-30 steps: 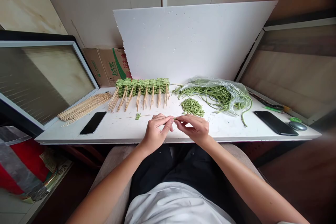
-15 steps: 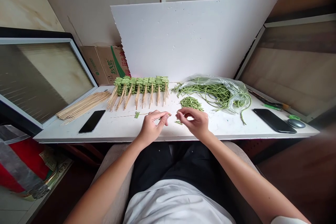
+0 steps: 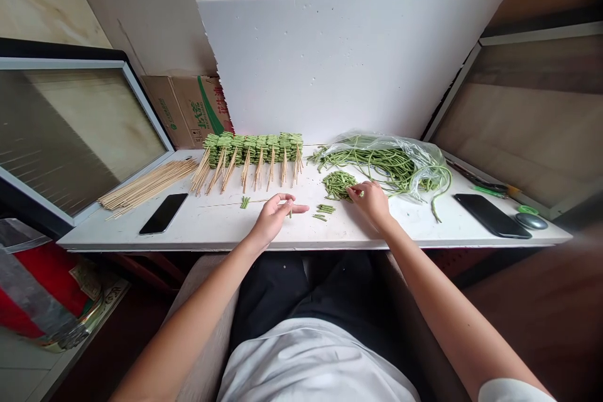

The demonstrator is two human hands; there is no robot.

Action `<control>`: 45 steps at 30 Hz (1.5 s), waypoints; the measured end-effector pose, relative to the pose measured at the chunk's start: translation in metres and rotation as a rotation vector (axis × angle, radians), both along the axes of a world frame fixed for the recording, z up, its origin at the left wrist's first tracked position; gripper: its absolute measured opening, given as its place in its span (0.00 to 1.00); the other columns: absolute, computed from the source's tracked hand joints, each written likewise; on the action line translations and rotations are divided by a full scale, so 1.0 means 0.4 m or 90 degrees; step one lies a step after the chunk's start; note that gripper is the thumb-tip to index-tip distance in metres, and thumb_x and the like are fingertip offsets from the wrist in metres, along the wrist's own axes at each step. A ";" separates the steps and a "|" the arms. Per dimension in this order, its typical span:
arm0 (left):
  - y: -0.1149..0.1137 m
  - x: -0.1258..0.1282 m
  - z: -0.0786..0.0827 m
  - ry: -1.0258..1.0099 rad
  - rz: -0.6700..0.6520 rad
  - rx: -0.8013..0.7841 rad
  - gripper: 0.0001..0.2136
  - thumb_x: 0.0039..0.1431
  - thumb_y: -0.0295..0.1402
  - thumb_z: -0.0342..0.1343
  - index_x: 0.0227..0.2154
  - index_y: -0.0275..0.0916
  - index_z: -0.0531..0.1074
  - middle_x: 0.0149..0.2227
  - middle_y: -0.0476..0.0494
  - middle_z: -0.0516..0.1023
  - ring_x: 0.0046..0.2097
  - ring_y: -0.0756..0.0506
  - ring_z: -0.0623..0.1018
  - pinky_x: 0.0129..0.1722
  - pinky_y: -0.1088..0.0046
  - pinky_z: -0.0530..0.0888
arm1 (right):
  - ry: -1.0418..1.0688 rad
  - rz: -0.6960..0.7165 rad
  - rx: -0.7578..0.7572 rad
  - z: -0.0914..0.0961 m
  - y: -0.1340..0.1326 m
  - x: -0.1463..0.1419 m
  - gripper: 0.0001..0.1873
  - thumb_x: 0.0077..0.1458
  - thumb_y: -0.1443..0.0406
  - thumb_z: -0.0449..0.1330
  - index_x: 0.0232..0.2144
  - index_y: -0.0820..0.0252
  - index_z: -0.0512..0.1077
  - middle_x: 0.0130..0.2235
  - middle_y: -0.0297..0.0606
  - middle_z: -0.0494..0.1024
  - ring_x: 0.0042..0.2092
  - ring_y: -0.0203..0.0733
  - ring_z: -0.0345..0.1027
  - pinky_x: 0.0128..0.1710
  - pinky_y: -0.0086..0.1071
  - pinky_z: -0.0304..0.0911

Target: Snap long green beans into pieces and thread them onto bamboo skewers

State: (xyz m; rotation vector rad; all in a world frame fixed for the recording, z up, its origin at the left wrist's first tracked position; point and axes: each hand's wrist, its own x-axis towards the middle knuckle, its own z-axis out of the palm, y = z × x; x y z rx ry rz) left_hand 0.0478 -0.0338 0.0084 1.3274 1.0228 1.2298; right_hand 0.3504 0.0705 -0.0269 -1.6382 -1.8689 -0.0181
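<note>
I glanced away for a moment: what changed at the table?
The right hand moved forward, away from the left hand, onto the pile of cut beans. A few bean pieces now lie between the hands. The skewered beans stayed put.

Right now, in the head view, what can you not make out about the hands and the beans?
Head view, three things:
1. The right hand covers part of the bean pile, so any piece its fingers hold is hidden.
2. Anything at the left hand's fingertips is too small to tell.
3. The plastic bag film blurs the long beans inside.
</note>
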 end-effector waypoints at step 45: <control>0.142 -0.467 -0.084 0.850 0.250 0.103 0.11 0.64 0.20 0.48 0.39 0.37 0.75 0.48 0.32 0.80 0.55 0.34 0.75 0.56 0.57 0.67 | 0.439 0.328 -0.131 0.097 -0.157 -0.204 0.24 0.56 0.42 0.68 0.35 0.56 0.84 0.41 0.46 0.86 0.41 0.52 0.79 0.32 0.37 0.72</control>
